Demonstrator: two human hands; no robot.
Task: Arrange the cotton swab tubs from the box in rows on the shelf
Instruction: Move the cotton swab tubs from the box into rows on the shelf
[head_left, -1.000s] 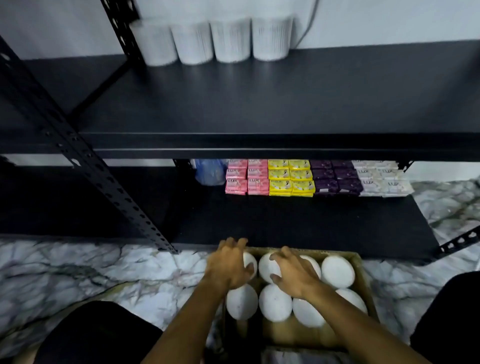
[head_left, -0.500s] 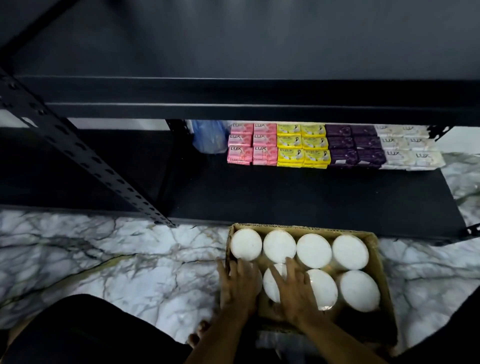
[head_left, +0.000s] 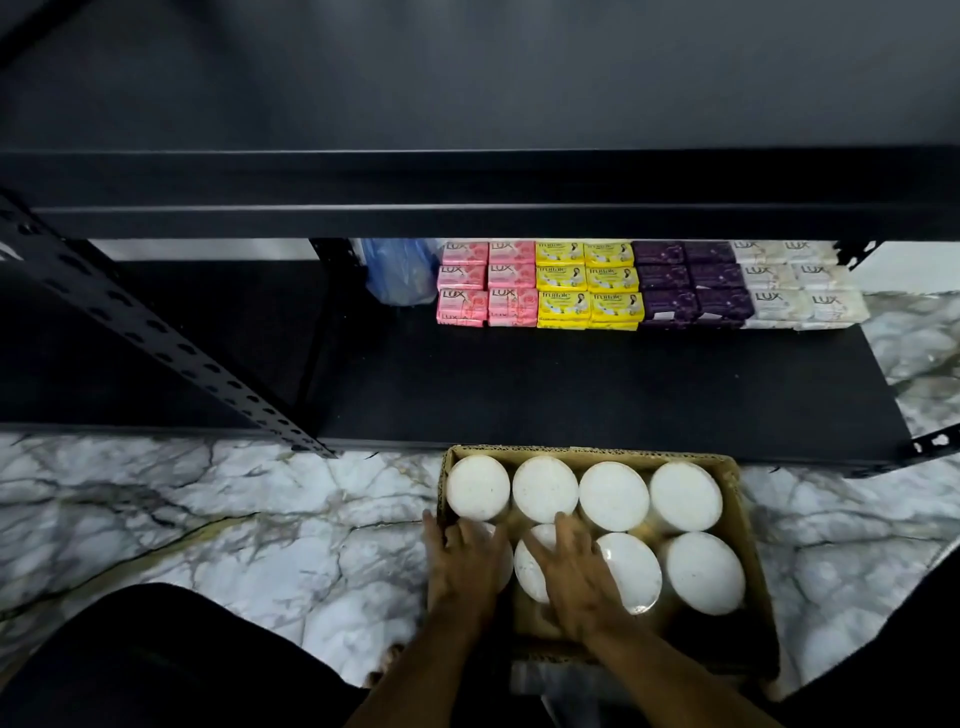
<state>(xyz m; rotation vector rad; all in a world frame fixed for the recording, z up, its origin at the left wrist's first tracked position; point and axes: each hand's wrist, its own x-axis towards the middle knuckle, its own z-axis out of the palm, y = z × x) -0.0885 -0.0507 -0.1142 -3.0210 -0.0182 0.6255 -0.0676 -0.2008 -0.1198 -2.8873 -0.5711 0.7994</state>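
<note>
Cardboard is forming the box (head_left: 748, 525) that is sitting on the marble floor (head_left: 208, 530), just in front of the low black shelf (head_left: 571, 395). Eight white-lidded cotton swab tubs (head_left: 613, 496) are standing upright inside it in two rows of four. The left hand (head_left: 465, 564) is lying over the near-left tub (head_left: 506, 558), fingers spread across its lid and thumb reaching to the box's left wall. The right hand (head_left: 574, 577) is resting on the next tub (head_left: 532, 569) in that near row, fingers splayed (whether either hand is truly gripping, I cannot tell). Soap packs (head_left: 644, 283) in pink, yellow, purple and white are lining the back of the shelf.
</note>
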